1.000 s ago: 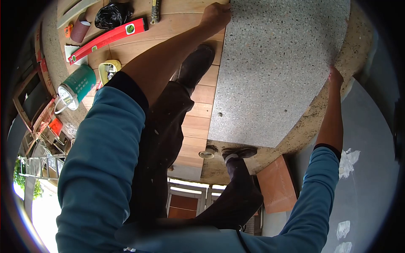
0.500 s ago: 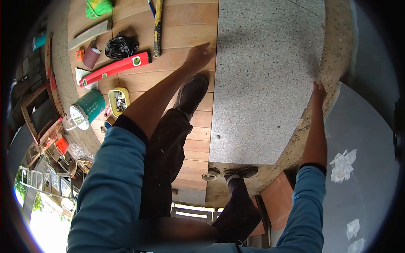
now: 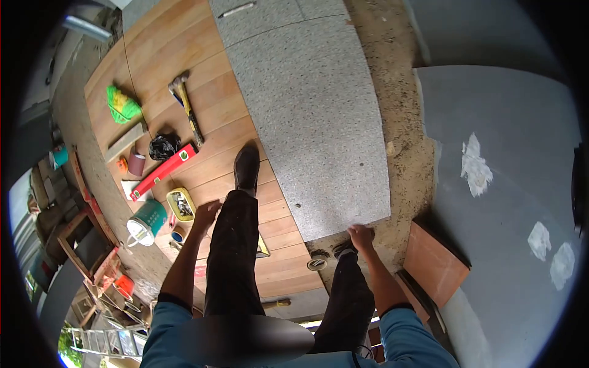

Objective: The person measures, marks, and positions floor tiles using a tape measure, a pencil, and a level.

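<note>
My left hand (image 3: 207, 214) hangs over the wooden plank floor (image 3: 211, 172), between my left leg and a yellow tub (image 3: 181, 205) holding small grey pieces. Its fingers look loosely apart, with nothing visible in them. At the near end of the speckled grey terrazzo slab (image 3: 325, 135), my right hand (image 3: 362, 235) is low over the corner by my shoe (image 3: 345, 248), fingers partly spread and holding nothing visible. Two small dark bits lie on the slab's surface. Its long left side runs along the planks.
A red spirit level (image 3: 164, 172), a hammer (image 3: 189, 110), a black plastic bag (image 3: 164, 146) and a teal bucket (image 3: 148, 219) sit on the left. A tape roll (image 3: 317, 262) lies near my shoe. Orange-brown tiles (image 3: 434, 262) lean at the grey wall (image 3: 509, 141).
My view has shifted and rotated. Both hands have come back toward my body: the left from the slab's left edge to near the yellow tub, the right from its right side to its near end.
</note>
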{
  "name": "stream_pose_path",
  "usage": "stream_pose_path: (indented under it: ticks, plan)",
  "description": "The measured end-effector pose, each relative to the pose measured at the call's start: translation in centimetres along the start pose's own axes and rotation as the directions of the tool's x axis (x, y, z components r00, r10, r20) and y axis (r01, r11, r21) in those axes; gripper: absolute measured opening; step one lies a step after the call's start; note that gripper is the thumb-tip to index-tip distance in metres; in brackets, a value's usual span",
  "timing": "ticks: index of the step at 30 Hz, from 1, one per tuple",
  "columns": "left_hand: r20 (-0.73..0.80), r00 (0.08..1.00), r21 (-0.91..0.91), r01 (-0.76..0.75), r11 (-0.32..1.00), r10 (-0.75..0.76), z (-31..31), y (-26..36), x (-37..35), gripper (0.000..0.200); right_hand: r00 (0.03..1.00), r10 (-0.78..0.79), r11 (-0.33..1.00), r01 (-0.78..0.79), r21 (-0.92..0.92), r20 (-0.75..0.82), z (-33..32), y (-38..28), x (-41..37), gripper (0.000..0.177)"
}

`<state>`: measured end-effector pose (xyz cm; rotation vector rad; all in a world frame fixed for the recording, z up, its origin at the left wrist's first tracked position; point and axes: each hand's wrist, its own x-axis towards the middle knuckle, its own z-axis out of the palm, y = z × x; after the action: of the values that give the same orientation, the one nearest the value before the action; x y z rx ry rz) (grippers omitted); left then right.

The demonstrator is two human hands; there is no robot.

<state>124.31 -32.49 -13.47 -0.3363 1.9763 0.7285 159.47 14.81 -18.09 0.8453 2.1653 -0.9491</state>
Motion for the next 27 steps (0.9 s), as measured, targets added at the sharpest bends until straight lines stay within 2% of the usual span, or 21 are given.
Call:
stream_pose_path:
  ticks: [2,3,5,6,10,14,15,17,18,20,21,23,26,27]
  plan:
    - [0.034,0.967,0.157,-0.256,0.954,0.253,0.0,-1.8,-2.4,0.036,0.996,0.087,0.981,-0.084,0.174,-0.012,-0.7,0.0,-4.9,0.031]
    - [0.062,0.973,0.169,-0.228,0.959,0.220,0.0,-1.6,-3.8,0.034,0.990,0.135,0.974,-0.139,0.177,0.032,-2.0,-0.4,-6.8,0.032]
    - [-0.008,0.997,-0.011,-0.072,0.997,0.072,0.8,0.3,-6.8,0.035,0.968,0.220,0.954,-0.240,0.178,0.124,-4.5,-1.0,-10.0,0.034]
    - [-0.022,0.999,-0.099,0.024,0.995,-0.026,1.0,1.8,-8.3,0.036,0.966,0.240,0.946,-0.254,0.200,0.096,-4.7,-0.3,-11.4,0.034]
    - [-0.059,0.998,-0.208,0.008,0.978,-0.021,2.6,7.4,-13.5,0.042,0.956,0.291,0.908,-0.290,0.301,0.044,-7.1,1.4,-15.9,0.036]
    - [-0.111,0.994,0.031,0.000,1.000,0.003,5.0,8.2,-16.0,0.049,0.974,0.227,0.901,-0.209,0.381,-0.004,-9.1,3.2,-18.9,0.035]
    - [-0.105,0.994,-0.078,0.018,0.997,-0.026,5.4,7.6,-16.3,0.052,0.965,0.263,0.869,-0.246,0.429,0.019,-10.0,2.8,-19.5,0.035]
    - [-0.148,0.974,0.040,-0.167,0.985,0.171,6.0,6.6,-18.8,0.052,0.941,0.325,0.807,-0.326,0.492,0.091,-12.0,2.3,-20.8,0.035]
    - [-0.162,0.952,0.101,-0.245,0.964,0.259,6.3,7.1,-20.3,0.053,0.952,0.296,0.836,-0.297,0.462,0.077,-12.4,2.9,-20.8,0.035]
    - [-0.113,0.994,-0.227,-0.022,0.974,-0.004,6.5,10.7,-24.6,0.054,0.968,0.239,0.887,-0.247,0.389,0.072,-11.4,6.5,-20.6,0.036]
    - [-0.173,0.985,-0.201,-0.016,0.979,-0.019,6.8,9.3,-24.7,0.054,0.956,0.276,0.876,-0.292,0.385,0.098,-11.2,7.6,-20.1,0.037]
    - [-0.282,0.958,-0.144,0.008,0.990,-0.049,7.1,4.7,-24.2,0.053,0.965,0.240,0.912,-0.262,0.316,0.105,-12.6,7.5,-19.6,0.037]
    - [-0.359,0.920,-0.140,-0.221,0.965,0.159,5.7,1.7,-23.9,0.049,0.962,0.245,0.938,-0.267,0.221,0.123,-15.6,4.6,-17.5,0.037]
    - [-0.327,0.941,-0.289,-0.187,0.939,0.086,4.9,2.1,-24.0,0.047,0.961,0.244,0.943,-0.266,0.201,0.131,-17.3,2.5,-17.1,0.036]
